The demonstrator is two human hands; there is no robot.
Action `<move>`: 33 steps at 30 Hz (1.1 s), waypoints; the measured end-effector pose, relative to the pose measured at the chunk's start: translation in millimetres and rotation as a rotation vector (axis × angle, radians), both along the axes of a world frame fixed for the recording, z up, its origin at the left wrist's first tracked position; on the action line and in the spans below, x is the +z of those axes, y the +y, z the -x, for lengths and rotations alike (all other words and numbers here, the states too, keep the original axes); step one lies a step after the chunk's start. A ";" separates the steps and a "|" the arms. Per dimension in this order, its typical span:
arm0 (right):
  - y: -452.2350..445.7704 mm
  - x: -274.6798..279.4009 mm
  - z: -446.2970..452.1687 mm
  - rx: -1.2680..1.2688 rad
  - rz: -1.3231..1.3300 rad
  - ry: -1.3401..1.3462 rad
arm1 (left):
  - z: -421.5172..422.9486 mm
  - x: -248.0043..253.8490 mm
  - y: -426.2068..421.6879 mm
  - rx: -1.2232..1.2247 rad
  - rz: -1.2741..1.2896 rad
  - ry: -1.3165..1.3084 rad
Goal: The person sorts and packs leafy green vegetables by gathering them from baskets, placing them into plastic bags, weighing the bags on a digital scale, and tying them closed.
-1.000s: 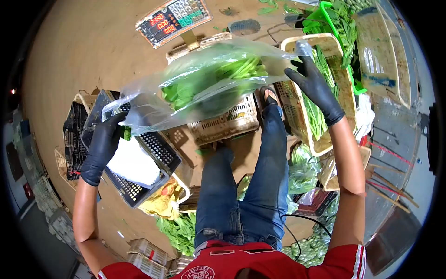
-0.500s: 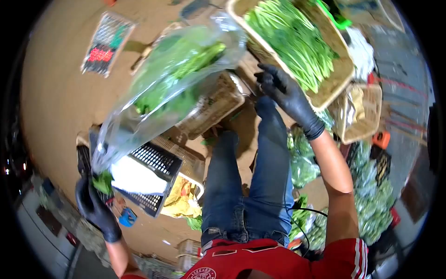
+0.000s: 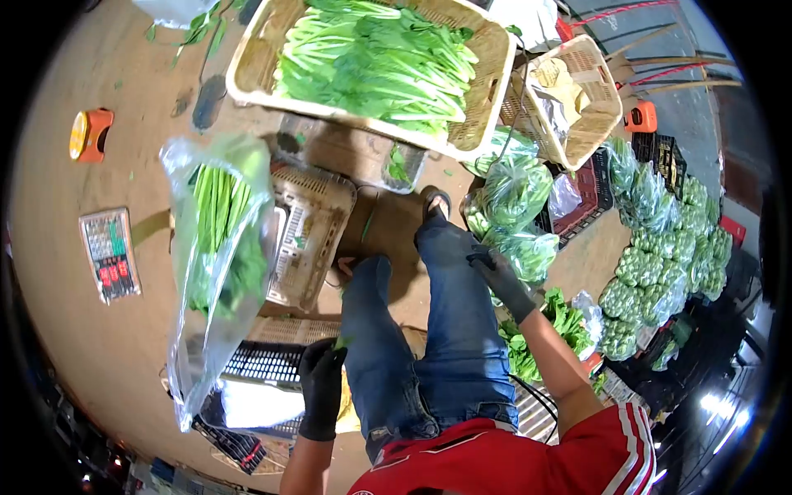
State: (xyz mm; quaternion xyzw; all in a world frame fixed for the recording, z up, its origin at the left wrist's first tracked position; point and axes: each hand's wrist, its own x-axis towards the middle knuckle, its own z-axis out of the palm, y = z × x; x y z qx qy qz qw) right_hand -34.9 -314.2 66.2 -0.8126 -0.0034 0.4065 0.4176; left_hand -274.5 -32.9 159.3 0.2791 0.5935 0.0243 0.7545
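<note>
Bag [image 3: 231, 214] ahead of the left hand [image 3: 320, 388]

The left hand, gloved in black, has its fingers bent and pointing forward, with a leaf [image 3: 343, 341] at their tips; whether they pinch it, I cannot tell. The right hand [image 3: 502, 285], gloved too, is over the outer edge of the right leg [image 3: 445, 264], fingers loosely bent and a little apart; contact with the leg cannot be made out.

The clear bag, filled with greens, lies ahead and to the left of the left hand, apart from both hands. Its loose end comes back to that hand's left, over a black crate [image 3: 260, 359]. A scale display [image 3: 111, 254] is farther left.

A pale crate [image 3: 326, 223] sits ahead of the left hand, beside the bag. Well ahead of both hands, a basket [image 3: 487, 82] holds stalks [image 3: 375, 70]. Bagged vegetables [image 3: 520, 194] are just ahead of the right hand.
</note>
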 end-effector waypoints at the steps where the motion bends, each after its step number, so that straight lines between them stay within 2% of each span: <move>1: -0.3 -7.6 -5.0 -0.006 -0.050 -0.020 | -22.1 -7.5 0.7 -0.193 -0.153 -0.093; 2: -1.3 -16.6 -13.0 -0.010 -0.101 -0.039 | -47.4 -16.1 0.7 -0.385 -0.307 -0.186; 3: 8.1 -6.9 -30.3 -0.002 -0.134 -0.025 | -79.4 -22.9 2.5 0.031 0.077 -0.423; 4: 7.4 -10.5 -48.2 0.061 -0.116 -0.100 | -127.3 -15.1 2.9 -0.005 0.000 -0.532; 6: 4.7 -26.3 -90.7 0.196 -0.081 -0.237 | -201.0 -38.7 3.9 -0.100 -0.222 -0.618; 7: 5.4 -32.6 -117.6 0.148 -0.055 -0.136 | -245.7 -43.5 2.6 -0.231 -0.547 -0.676; 10: 9.5 -96.4 -204.2 -0.073 -0.160 -0.179 | -355.2 -86.9 -3.7 -0.238 -0.597 -0.363; 11: 18.6 -125.1 -235.8 -0.157 -0.255 -0.184 | -384.5 -110.9 -13.0 -0.126 -0.521 -0.264; 12: 22.8 -153.3 -272.4 -0.051 -0.150 -0.274 | -390.3 -157.6 -29.1 -0.276 -0.667 -0.246; 13: 47.9 -145.7 -313.3 0.013 -0.018 -0.265 | -407.0 -189.6 -47.0 -0.095 -0.363 -0.196; 14: 65.2 -167.5 -345.1 -0.051 -0.119 -0.234 | -423.8 -221.0 -65.0 0.211 -0.048 -0.133; 15: 76.5 -197.2 -370.6 -0.018 -0.094 -0.286 | -440.4 -251.9 -83.0 0.530 0.182 -0.029; 16: 84.7 -230.2 -394.1 0.092 -0.009 -0.278 | -438.2 -302.8 -104.0 0.462 0.254 0.050; 18: 101.4 -277.4 -432.0 0.011 0.188 0.340 | -428.6 -372.5 -136.7 0.010 -0.158 0.151; 20: 115.2 -301.9 -431.5 0.134 0.287 0.426 | -484.8 -369.5 -122.2 0.501 0.085 0.282; 24: 127.2 -323.6 -421.6 0.294 0.461 0.458 | -495.8 -400.5 -111.4 0.429 0.146 0.476; 26: 126.6 -329.6 -434.0 0.311 0.474 0.509 | -501.4 -392.2 -96.6 0.332 0.122 0.497; 27: 126.1 -336.3 -445.4 0.344 0.436 0.667 | -504.2 -382.7 -87.1 0.355 0.188 0.394; 30: 109.4 -357.0 -453.5 0.398 0.245 0.760 | -483.0 -414.4 -86.6 0.299 0.307 0.405; 31: 112.5 -356.4 -455.2 0.369 0.234 0.801 | -487.2 -410.4 -80.2 0.267 0.363 0.509; 33: 115.2 -351.5 -457.1 0.314 0.226 0.888 | -486.7 -393.7 -72.8 0.284 0.347 0.418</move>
